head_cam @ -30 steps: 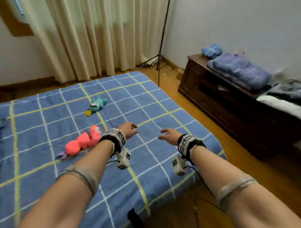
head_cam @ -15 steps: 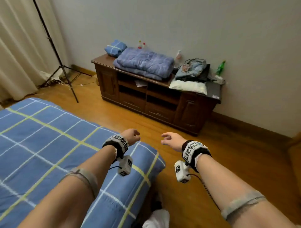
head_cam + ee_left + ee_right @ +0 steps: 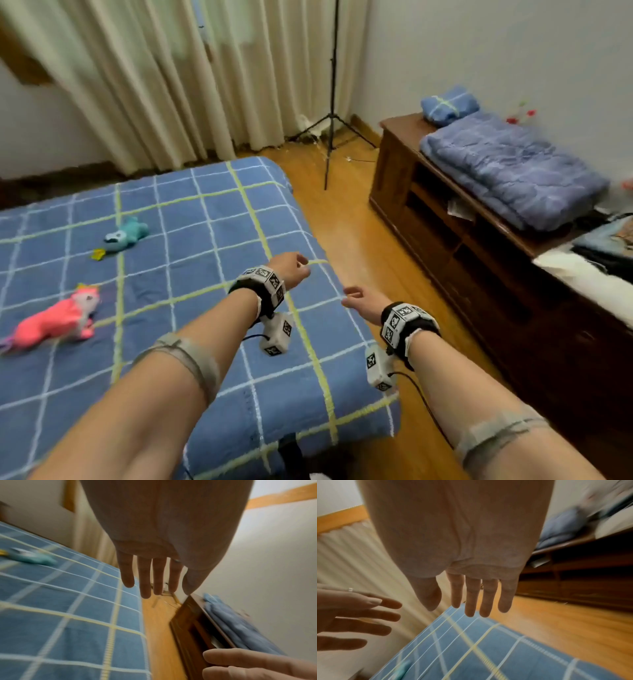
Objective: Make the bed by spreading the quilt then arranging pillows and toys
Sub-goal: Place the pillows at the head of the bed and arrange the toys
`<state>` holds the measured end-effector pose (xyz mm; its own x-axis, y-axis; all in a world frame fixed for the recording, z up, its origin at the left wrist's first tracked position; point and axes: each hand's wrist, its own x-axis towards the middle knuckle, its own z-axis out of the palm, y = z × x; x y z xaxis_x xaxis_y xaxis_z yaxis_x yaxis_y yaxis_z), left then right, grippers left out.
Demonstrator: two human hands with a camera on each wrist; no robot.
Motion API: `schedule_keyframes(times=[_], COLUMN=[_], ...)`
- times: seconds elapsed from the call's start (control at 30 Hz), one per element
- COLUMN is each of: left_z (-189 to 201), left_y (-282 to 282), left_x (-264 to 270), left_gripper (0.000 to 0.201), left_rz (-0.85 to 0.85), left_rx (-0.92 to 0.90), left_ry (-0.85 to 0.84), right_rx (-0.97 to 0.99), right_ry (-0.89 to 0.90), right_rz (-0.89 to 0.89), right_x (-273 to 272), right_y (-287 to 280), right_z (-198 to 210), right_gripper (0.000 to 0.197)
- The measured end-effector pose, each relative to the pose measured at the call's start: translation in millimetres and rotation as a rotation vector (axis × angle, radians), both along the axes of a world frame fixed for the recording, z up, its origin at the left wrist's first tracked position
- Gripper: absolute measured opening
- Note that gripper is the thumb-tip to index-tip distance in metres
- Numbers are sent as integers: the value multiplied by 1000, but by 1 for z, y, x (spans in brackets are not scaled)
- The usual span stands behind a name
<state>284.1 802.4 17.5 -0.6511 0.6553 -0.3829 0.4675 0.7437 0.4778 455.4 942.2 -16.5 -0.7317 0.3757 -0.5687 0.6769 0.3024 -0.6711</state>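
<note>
Beneath both forearms lies the near corner of the bed (image 3: 212, 219), its blue checked sheet bare of any cover. Just above that sheet the left hand (image 3: 289, 270) hovers, palm down, and the left wrist view shows its fingers (image 3: 145, 580) straight and slightly spread, holding nothing. Just to its right and a little nearer, the right hand (image 3: 359, 301) hangs over the bed's right edge, where sheet gives way to wooden floor; its fingers (image 3: 471, 597) are likewise straight and relaxed, and it too holds nothing. To the left of both hands, well apart from them, a pink plush toy (image 3: 56, 317) lies on the sheet, and farther off a teal plush toy (image 3: 125, 234) lies beyond it. The thing the next move seems to turn on is the folded blue quilt (image 3: 510, 168), which lies ahead and to the right of the hands, across the strip of floor, on top of the dark wooden cabinet (image 3: 455, 240). Its long axis runs along the cabinet top, roughly parallel to the bed's right edge. The right hand is the nearer of the two, so a reach would probably lead with that side, the left following to take the far end. Beyond the quilt, at the cabinet's far end, sits a small blue checked pillow (image 3: 447, 104), touching or just beside the quilt.
</note>
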Motion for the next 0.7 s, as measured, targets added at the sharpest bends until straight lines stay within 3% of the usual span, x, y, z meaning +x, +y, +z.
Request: schedule_keyframes(times=[0.1,0.2,0.37,0.53,0.7], left_z=[0,6,5,-19,-46], left_y=[-128,-274,-429,-607,-809], left_x=[-16,6,48,75,77], left_gripper=[35,29,21,19,6], left_rz=[315,615,870,1126,1238], left_rx=[-29,-39,19,386,335], left_ry=[-1,27,46,52,2], right_rx=[-5,-23,-9,-25,-58], right_ry=[26,67,108,174,106], right_rz=[245,512,780,824,853], right_x=[-65,-101,-121,-145,-166], right_y=[-78,-192,-331,-487,-675], right_z=[-7,0,22,-1,-37], right_gripper=[43,40,41,37,36])
